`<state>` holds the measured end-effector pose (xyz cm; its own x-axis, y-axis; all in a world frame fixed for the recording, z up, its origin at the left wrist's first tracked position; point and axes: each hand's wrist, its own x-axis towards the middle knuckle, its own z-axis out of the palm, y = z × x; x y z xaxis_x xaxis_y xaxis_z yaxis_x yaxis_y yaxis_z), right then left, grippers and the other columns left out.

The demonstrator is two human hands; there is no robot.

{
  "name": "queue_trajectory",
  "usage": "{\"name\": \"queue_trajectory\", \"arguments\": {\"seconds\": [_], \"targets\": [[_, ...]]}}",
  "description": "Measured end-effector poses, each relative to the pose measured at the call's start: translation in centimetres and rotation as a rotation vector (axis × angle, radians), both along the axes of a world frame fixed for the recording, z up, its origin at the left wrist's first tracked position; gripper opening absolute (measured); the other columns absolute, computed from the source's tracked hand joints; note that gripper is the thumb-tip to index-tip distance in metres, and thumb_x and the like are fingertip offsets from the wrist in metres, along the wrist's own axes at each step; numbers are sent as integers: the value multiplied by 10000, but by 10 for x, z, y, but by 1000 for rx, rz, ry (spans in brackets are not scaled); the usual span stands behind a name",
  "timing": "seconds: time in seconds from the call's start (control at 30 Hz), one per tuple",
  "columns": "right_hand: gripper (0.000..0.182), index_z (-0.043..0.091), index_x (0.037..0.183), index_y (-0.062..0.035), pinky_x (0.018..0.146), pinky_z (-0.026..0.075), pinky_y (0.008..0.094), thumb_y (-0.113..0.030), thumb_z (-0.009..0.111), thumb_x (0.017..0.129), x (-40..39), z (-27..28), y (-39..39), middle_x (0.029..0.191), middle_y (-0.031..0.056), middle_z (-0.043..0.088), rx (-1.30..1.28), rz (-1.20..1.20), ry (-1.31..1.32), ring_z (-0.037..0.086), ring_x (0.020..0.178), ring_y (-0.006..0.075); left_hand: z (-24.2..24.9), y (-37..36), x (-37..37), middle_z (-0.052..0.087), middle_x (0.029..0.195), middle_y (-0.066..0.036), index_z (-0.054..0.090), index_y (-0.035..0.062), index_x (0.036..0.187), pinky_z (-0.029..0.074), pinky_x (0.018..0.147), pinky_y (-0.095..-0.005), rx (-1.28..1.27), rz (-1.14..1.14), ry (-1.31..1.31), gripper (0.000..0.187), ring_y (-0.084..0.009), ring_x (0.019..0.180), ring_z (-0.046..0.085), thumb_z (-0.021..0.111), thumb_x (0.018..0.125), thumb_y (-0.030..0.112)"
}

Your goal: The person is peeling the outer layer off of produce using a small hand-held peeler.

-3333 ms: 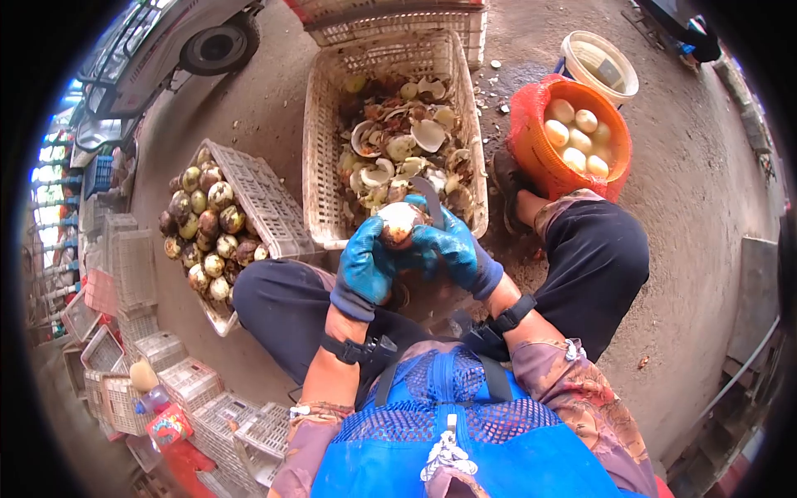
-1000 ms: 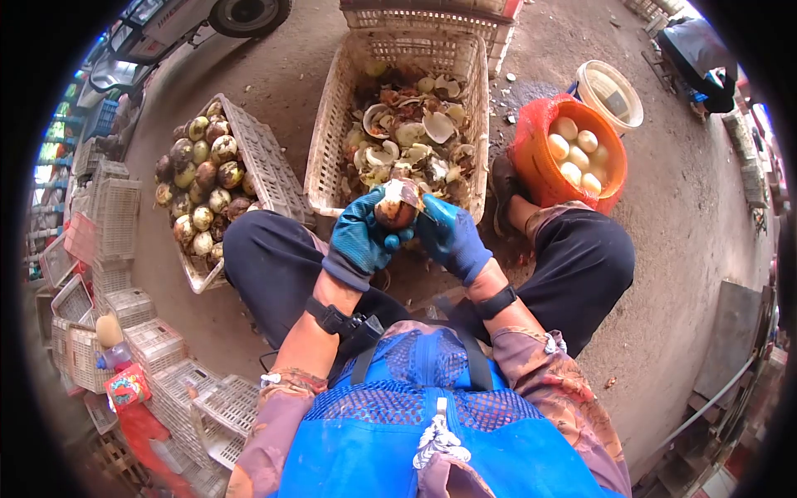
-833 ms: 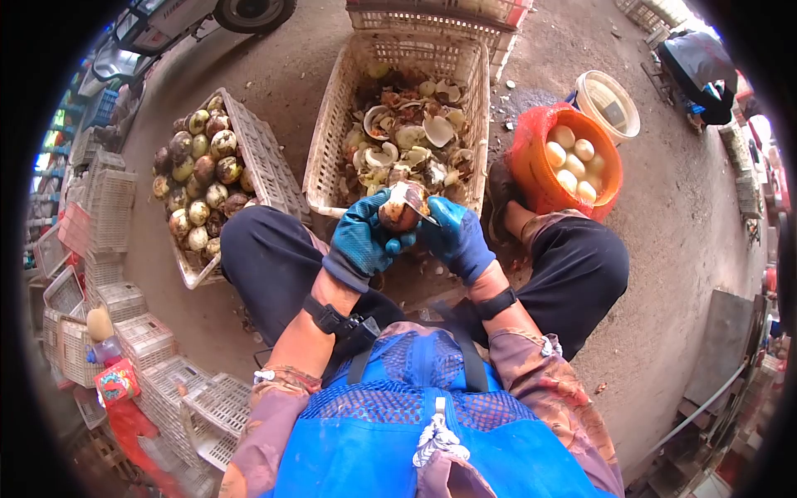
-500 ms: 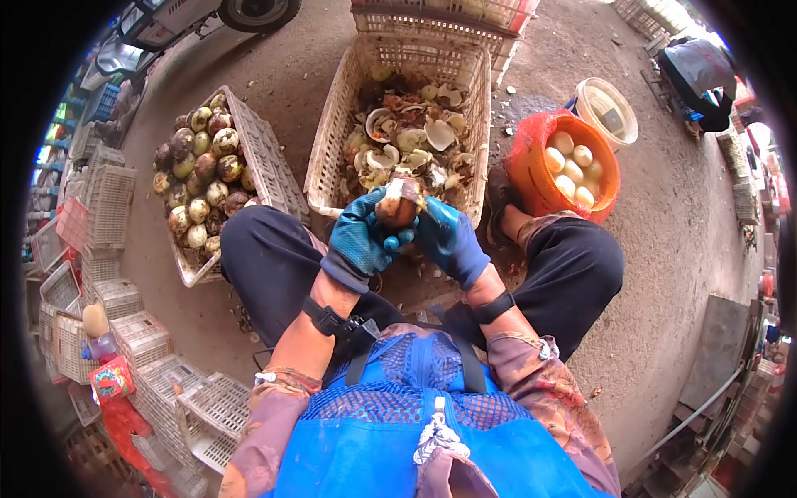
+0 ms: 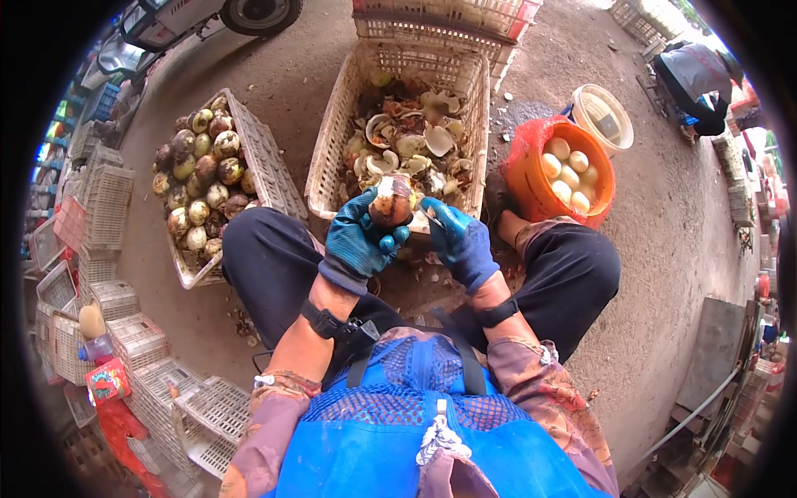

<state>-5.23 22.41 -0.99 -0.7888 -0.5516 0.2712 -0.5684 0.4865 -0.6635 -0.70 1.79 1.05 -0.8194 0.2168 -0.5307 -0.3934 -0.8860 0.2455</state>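
Observation:
My left hand (image 5: 361, 236), in a blue-green glove, is wrapped round a brown, round fruit (image 5: 390, 204) with a pale bared patch at its upper left. My right hand (image 5: 455, 241), gloved alike, is closed on a small knife (image 5: 432, 217), of which only a short grey piece shows. The right fingertips are just beside the fruit, with a narrow gap between. Below and beyond both hands stands a pale plastic crate (image 5: 332, 141) holding cut peel and thick, white-lined shell pieces (image 5: 438, 139).
At left, a tilted crate (image 5: 270, 162) holds many brown-green fruits (image 5: 203, 170). At right, an orange bucket (image 5: 531, 170) with red netting holds pale peeled pieces (image 5: 569, 177); a white bucket (image 5: 624, 124) stands behind it. Stacked crates (image 5: 149, 340) line the left side.
My right hand has drawn back from the fruit, slightly right, uncovering the small grey blade. The fruit has turned a little in my left hand.

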Motion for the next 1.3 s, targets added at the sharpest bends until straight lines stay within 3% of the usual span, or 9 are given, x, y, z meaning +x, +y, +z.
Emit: {"name": "queue_trajectory", "arguments": {"seconds": [0.13, 0.3, 0.4, 0.53, 0.93, 1.3], "targets": [[369, 582, 1230, -141, 628, 515, 441, -148, 611, 861, 5, 3, 4, 901, 141, 681, 13, -79, 70, 664, 772, 354, 3, 3, 1, 698, 940, -183, 628, 50, 1148, 550, 464, -307, -116, 88, 69, 361, -306, 680, 686, 573, 940, 340], [378, 579, 1240, -151, 614, 514, 436, -164, 610, 863, 17, 5, 13, 872, 139, 679, 115, -74, 54, 665, 741, 342, 6, -1, 5, 691, 1010, -190, 594, 46, 1210, 598, 533, -339, -124, 237, 99, 357, -369, 839, 707, 585, 945, 286], [442, 555, 1301, -172, 600, 507, 434, -171, 609, 862, 17, 13, 9, 859, 122, 668, 74, -76, 106, 658, 719, 323, 11, -1, 6, 695, 1043, -121, 614, 103, 1204, 596, 550, -341, -235, 221, 130, 347, -335, 827, 713, 636, 907, 282], [535, 505, 1384, -213, 574, 488, 432, -179, 612, 861, 16, 18, 5, 844, 92, 641, 117, -105, 160, 644, 690, 295, -5, 0, 7, 695, 1041, -106, 618, 107, 1174, 583, 545, -329, -246, 187, 172, 324, -316, 814, 713, 644, 899, 275], [635, 462, 1419, -220, 567, 483, 423, -196, 643, 810, 17, 14, 3, 852, 81, 615, 316, -141, 156, 653, 727, 266, 0, 11, 7, 695, 1055, -54, 640, 182, 1161, 536, 550, -270, -244, 133, 76, 255, -279, 858, 705, 638, 912, 238], [656, 434, 1447, -242, 570, 478, 422, -190, 612, 818, 12, 10, -3, 840, 69, 593, 450, -237, 257, 631, 680, 260, -5, 4, 5, 701, 1044, -134, 630, 119, 1199, 559, 553, -302, -184, 81, 58, 283, -308, 796, 707, 615, 943, 236]]}}
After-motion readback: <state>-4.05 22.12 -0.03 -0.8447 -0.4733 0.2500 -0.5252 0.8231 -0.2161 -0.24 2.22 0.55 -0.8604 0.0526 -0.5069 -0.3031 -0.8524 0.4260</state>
